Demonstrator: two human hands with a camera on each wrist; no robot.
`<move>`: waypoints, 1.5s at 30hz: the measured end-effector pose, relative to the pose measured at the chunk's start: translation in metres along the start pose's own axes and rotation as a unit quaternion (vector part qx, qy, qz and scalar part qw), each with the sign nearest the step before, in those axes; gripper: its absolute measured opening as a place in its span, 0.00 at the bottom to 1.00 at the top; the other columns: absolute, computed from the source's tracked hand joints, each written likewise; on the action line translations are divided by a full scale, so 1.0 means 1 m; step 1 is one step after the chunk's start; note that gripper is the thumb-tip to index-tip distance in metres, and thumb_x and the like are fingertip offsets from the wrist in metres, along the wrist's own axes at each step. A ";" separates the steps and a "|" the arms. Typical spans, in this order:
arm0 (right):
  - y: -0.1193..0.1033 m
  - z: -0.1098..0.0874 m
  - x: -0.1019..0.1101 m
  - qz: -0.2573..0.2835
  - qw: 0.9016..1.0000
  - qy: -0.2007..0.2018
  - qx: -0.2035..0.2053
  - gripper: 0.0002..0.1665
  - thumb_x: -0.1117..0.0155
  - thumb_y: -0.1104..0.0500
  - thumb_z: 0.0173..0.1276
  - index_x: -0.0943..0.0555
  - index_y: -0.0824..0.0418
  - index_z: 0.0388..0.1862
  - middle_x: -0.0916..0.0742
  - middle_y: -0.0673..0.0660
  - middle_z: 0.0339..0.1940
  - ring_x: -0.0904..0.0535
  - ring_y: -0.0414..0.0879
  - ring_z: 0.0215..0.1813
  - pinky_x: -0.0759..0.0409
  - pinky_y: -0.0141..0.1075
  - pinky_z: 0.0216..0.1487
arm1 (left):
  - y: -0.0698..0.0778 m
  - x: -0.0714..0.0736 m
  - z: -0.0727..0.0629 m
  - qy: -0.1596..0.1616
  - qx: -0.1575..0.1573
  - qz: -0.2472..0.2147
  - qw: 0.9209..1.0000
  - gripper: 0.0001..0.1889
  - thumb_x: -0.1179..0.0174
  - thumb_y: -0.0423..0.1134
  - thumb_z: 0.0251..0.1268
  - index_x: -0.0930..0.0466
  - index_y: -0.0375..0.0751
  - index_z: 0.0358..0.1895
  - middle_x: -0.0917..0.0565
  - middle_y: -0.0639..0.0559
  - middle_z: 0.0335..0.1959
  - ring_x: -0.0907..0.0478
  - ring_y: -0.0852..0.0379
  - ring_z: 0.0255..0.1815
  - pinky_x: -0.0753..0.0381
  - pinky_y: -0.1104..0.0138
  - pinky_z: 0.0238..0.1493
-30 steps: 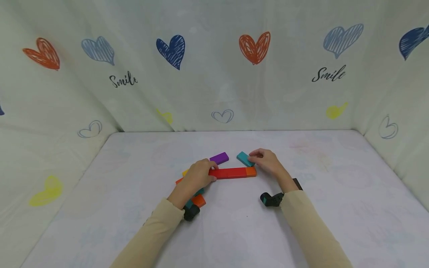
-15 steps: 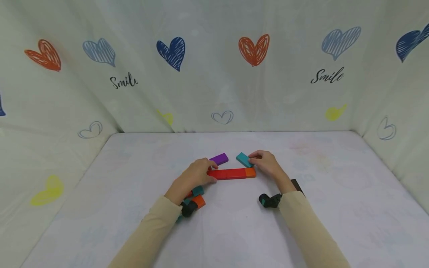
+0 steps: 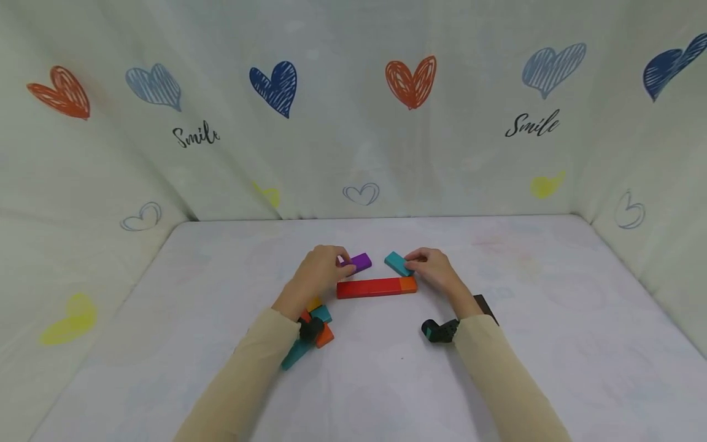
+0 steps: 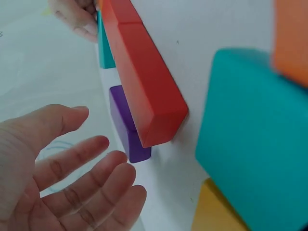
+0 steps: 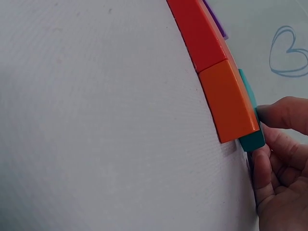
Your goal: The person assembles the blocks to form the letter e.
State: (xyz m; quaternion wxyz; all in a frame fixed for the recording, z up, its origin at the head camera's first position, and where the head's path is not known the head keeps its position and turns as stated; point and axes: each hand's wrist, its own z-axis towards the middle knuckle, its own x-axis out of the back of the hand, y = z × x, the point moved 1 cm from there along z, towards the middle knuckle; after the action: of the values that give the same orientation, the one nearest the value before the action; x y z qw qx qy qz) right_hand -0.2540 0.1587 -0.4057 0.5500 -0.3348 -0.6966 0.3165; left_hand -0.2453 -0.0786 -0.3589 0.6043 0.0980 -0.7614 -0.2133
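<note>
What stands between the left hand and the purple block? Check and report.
Nothing visible does. The left hand is right at the purple block, though whether it touches is unclear. The red blocks lie on the purple block's near side in the head view, not in between.

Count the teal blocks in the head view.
3 visible: the first teal block at the right hand's fingertips; the second teal block and the third teal block either side of the left wrist camera. The left arm may hide more.
</note>
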 end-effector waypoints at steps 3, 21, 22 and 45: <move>0.000 -0.001 0.000 0.004 1.000 0.002 0.000 0.19 0.44 0.54 0.67 0.23 0.65 0.52 0.20 0.63 0.51 0.28 0.53 0.50 0.26 0.41 0.52 | 0.001 0.001 0.007 -0.001 0.008 0.004 1.000 0.14 0.38 0.46 0.60 0.21 0.44 0.46 0.20 0.49 0.33 0.25 0.55 0.31 0.24 0.70 0.31; 0.002 0.001 -0.001 0.013 1.000 0.008 -0.011 0.19 0.44 0.54 0.66 0.23 0.63 0.52 0.21 0.62 0.52 0.28 0.53 0.52 0.26 0.43 0.56 | 0.005 -0.005 0.033 -0.053 0.016 -0.010 0.998 0.16 0.37 0.38 0.58 0.23 0.41 0.50 0.20 0.45 0.43 0.24 0.52 0.42 0.22 0.63 0.48; 0.002 0.001 -0.001 0.013 1.000 0.008 -0.011 0.19 0.43 0.54 0.66 0.23 0.63 0.52 0.21 0.62 0.52 0.28 0.53 0.52 0.26 0.43 0.56 | 0.006 -0.005 0.033 -0.053 0.016 -0.010 0.998 0.16 0.37 0.38 0.59 0.23 0.41 0.50 0.20 0.45 0.43 0.24 0.52 0.42 0.22 0.62 0.48; 0.003 0.001 -0.003 0.014 1.000 0.016 -0.011 0.18 0.43 0.54 0.66 0.23 0.63 0.51 0.20 0.62 0.51 0.28 0.53 0.51 0.26 0.44 0.56 | 0.025 -0.011 0.048 -0.043 0.012 -0.015 0.999 0.15 0.39 0.35 0.60 0.22 0.42 0.51 0.20 0.44 0.49 0.26 0.50 0.49 0.25 0.60 0.54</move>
State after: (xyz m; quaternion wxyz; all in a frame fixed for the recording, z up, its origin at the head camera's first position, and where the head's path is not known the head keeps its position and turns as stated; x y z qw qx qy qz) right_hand -0.2542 0.1582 -0.4100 0.5528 -0.3555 -0.6867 0.3106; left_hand -0.2865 -0.0423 -0.3661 0.5663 0.1071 -0.7878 -0.2172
